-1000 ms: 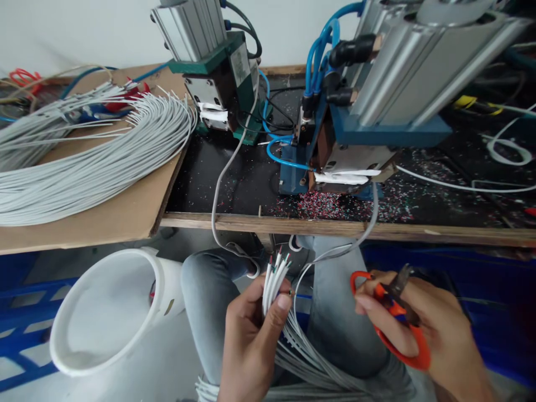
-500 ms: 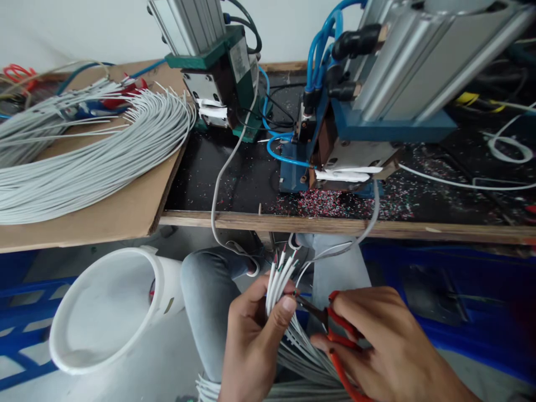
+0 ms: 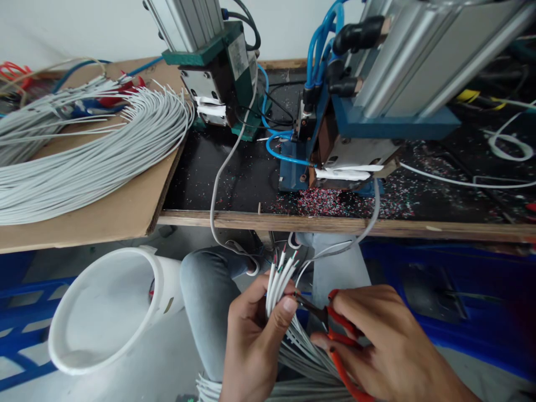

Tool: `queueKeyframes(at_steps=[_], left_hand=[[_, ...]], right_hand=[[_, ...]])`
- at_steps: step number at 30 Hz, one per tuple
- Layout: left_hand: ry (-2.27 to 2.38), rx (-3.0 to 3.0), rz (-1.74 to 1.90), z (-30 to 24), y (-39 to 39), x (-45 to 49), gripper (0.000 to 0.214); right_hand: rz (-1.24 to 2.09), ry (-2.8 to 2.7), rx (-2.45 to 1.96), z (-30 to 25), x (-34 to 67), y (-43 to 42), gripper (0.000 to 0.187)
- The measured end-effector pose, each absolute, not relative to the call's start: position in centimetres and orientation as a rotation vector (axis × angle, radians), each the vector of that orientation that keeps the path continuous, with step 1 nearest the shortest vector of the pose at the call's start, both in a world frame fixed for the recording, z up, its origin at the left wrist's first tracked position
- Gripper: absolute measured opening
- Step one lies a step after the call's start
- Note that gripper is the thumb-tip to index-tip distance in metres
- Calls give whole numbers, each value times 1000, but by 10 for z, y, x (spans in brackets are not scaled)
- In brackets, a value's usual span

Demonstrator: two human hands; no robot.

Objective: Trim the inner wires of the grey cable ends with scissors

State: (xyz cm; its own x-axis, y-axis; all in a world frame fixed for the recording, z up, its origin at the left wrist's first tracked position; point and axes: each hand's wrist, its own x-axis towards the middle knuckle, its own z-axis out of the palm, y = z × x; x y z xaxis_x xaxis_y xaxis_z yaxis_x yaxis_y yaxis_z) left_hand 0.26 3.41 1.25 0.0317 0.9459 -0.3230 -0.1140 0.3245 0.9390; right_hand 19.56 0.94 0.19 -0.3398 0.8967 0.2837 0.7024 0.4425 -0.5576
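Note:
My left hand is closed around a bunch of white cables, just below their upper ends. Small red and green wire tips stick out of those ends. In my right hand are scissors with red-orange handles, my fingers in the loops. The blade tips reach the cables beside my left thumb; whether they are parted there is too small to tell. Below my hands, the long grey-white bundle of the same cables lies across my lap.
Two pneumatic presses, one green and one blue, stand on the black bench, with coloured scraps around the blue one. Coiled cables rest on cardboard at left. A white bucket stands left of my leg, blue crates at right.
My hands, the cables and the scissors keep almost the same place. The view has shifted very slightly.

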Motion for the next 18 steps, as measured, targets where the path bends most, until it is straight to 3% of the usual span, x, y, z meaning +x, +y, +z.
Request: queueKeyframes(at_steps=[13, 18], left_hand=[[1284, 818, 1141, 24, 29, 16, 19], [1288, 808, 1164, 21, 29, 15, 18]], right_hand=[[458, -2139, -1360, 4, 194, 8, 32], [300, -2215, -1312, -3, 198, 11, 29]])
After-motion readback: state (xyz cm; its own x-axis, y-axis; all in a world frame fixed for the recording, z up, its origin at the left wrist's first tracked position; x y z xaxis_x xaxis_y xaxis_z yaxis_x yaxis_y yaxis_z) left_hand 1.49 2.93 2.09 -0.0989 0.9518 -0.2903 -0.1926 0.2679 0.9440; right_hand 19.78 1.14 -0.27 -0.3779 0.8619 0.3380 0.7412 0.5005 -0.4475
